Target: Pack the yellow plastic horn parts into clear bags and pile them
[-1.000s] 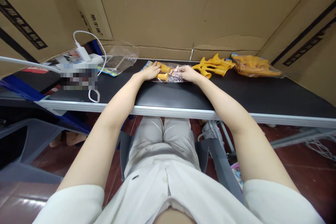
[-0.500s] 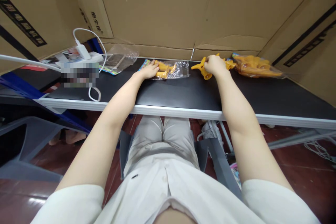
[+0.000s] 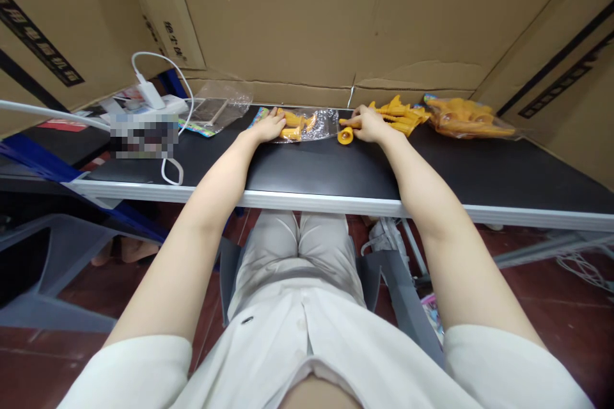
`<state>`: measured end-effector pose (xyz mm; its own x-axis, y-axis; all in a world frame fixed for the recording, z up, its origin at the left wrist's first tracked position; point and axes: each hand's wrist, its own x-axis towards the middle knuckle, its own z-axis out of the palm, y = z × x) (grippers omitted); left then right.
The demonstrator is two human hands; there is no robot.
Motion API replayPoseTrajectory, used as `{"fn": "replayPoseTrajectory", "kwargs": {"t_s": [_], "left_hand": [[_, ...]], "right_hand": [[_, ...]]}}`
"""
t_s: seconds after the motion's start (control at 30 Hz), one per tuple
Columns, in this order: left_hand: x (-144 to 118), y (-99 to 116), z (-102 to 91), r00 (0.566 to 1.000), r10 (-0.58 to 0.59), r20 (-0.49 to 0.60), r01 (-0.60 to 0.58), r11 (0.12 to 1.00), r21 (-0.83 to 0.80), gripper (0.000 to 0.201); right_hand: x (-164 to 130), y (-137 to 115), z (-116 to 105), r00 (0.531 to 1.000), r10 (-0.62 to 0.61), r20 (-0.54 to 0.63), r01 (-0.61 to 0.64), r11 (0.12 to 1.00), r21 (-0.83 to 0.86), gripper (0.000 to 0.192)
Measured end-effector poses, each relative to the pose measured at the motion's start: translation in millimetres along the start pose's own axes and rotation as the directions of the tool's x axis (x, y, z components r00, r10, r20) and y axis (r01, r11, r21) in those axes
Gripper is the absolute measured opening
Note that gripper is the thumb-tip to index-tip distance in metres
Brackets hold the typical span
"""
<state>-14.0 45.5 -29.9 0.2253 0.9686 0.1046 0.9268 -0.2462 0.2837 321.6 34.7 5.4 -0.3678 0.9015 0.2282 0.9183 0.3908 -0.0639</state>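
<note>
A wall of cardboard boxes (image 3: 297, 13) is seen behind a black table (image 3: 336, 172) with a pale front edge; on the table's far strip, a loose heap of yellow plastic toys (image 3: 400, 114) is laid just right of centre, and a filled bag of the same yellow parts (image 3: 463, 120) is set beside it further right; at the far left a white charger with its cable (image 3: 156, 92) and an empty clear bag (image 3: 220, 105) are found. A clear plastic bag (image 3: 311, 124) holding a few yellow pieces is spread flat between the two hands; its left end is pressed down under the left hand (image 3: 268, 128), whose fingers are laid together and flat on the film, one yellow piece lying just beyond the fingertips inside the bag. A single yellow toy (image 3: 346, 131) with a round cupped end is gripped by the right hand (image 3: 371, 126); the fingers are closed around its stem, the cupped end being pointed leftward, just beside the bag's open right edge; whether the film is touched cannot be told.
</note>
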Motion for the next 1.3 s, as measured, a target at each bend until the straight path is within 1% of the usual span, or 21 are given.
{"fn": "replayPoseTrajectory", "kwargs": {"t_s": [0.1, 0.17, 0.27, 0.37, 0.43, 0.53, 0.67, 0.77, 0.83, 0.93, 1.13, 1.2, 1.3], "left_hand": [[0, 1, -0.9, 0.998, -0.061, 0.029, 0.061, 0.998, -0.004, 0.073], [-1, 2, -1.5, 0.998, -0.054, 0.020, 0.054, 0.998, -0.020, 0.073], [-4, 6, -2.4, 0.999, -0.050, 0.016, 0.051, 0.998, -0.037, 0.073], [-7, 10, -2.8, 0.997, -0.081, 0.018, 0.082, 0.995, -0.054, 0.073], [-9, 12, -2.6, 0.995, -0.098, 0.008, 0.099, 0.993, -0.072, 0.073], [-9, 12, -1.4, 0.995, -0.092, -0.028, 0.089, 0.989, -0.114, 0.072], [-7, 13, -0.6, 0.996, -0.072, -0.060, 0.062, 0.986, -0.152, 0.071], [-6, 15, -0.5, 0.995, -0.064, -0.077, 0.048, 0.980, -0.194, 0.073], [-6, 17, 0.0, 0.994, -0.057, -0.091, 0.033, 0.969, -0.246, 0.073], [-6, 21, 1.0, 0.994, -0.041, -0.098, 0.008, 0.948, -0.317, 0.072], [-6, 28, 0.8, 0.996, -0.021, -0.083, -0.011, 0.929, -0.370, 0.071], [-6, 30, 0.6, 0.996, -0.017, -0.088, -0.019, 0.923, -0.383, 0.070], [-6, 32, 0.3, 0.995, -0.023, -0.093, -0.015, 0.919, -0.393, 0.071]], "right_hand": [[4, -4, 4, 0.997, -0.071, 0.008, 0.071, 0.995, -0.068, 0.037], [6, -2, 4, 0.997, -0.077, 0.006, 0.077, 0.992, -0.101, 0.038], [6, 6, 0, 0.999, -0.039, -0.018, 0.037, 0.990, -0.134, 0.042], [5, 16, -7, 0.999, 0.015, -0.052, -0.021, 0.992, -0.122, 0.042], [4, 18, -11, 0.997, 0.040, -0.061, -0.046, 0.993, -0.107, 0.041], [2, 11, -14, 0.999, 0.034, -0.038, -0.038, 0.994, -0.100, 0.040], [0, -7, -15, 1.000, -0.019, -0.006, 0.019, 0.996, -0.085, 0.037], [3, -18, -12, 0.999, -0.047, -0.009, 0.047, 0.999, -0.004, 0.036], [5, -23, -9, 0.998, -0.065, -0.021, 0.066, 0.993, 0.098, 0.034], [8, -28, -3, 0.996, -0.076, -0.055, 0.088, 0.962, 0.259, 0.032], [9, -29, 4, 0.997, -0.009, -0.073, 0.040, 0.900, 0.435, 0.013], [10, -28, 6, 0.996, 0.013, -0.085, 0.031, 0.869, 0.493, 0.012], [12, -28, 6, 0.994, 0.058, -0.095, 0.004, 0.836, 0.549, 0.017]]}}
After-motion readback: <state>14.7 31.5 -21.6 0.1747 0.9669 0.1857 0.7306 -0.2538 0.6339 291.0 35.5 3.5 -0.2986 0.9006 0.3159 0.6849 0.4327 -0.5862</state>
